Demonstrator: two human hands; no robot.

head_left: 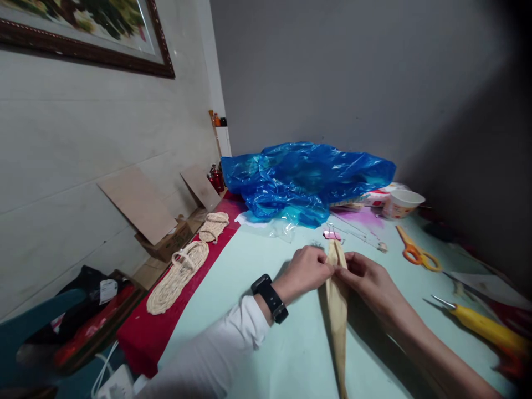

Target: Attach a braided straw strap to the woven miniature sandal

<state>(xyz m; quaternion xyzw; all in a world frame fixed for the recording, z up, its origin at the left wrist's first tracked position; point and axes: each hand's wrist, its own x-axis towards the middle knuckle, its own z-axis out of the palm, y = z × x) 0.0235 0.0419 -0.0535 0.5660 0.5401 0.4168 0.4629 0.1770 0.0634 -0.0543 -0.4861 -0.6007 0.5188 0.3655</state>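
Observation:
A long pale-yellow strip [337, 310], folded lengthwise and tapering toward me, runs up the table between my hands. I cannot tell whether it is cloth or dried leaf. My left hand [306, 268], below a black wristwatch, pinches the strip's left edge near its far end. From the other side my right hand [369, 280] grips the right edge with thumb and fingers, and the fingertips of both hands almost meet. Just past the strip's far end lies a small pink piece [332, 235] with thin wires beside it.
Woven straw slippers [179, 277] lie on a red cloth [143, 338] at left. Crumpled blue plastic [307, 177] covers the table's back. At right are a paper cup [401, 204], orange-handled scissors [417, 252] and a yellow-handled awl [486, 326]. Cardboard [137, 205] leans against the left wall.

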